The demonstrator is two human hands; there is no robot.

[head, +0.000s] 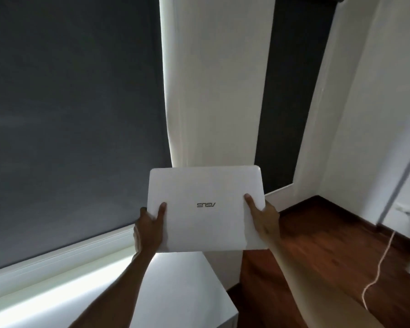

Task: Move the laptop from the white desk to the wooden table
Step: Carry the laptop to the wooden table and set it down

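A closed white laptop (205,207) with a logo on its lid is held up in the air at the middle of the view. My left hand (149,227) grips its left edge, thumb on the lid. My right hand (262,217) grips its right edge the same way. The white desk (187,287) lies below the laptop, at the bottom centre. The wooden table (317,245) lies to the right, its dark brown top reaching the wall corner. The laptop hangs over the gap between the two surfaces.
A dark grey roller blind (69,114) fills the left, with a white window sill (57,275) under it. A white curtain (211,79) hangs behind the laptop. A thin white cable (379,266) trails across the wooden table at the right.
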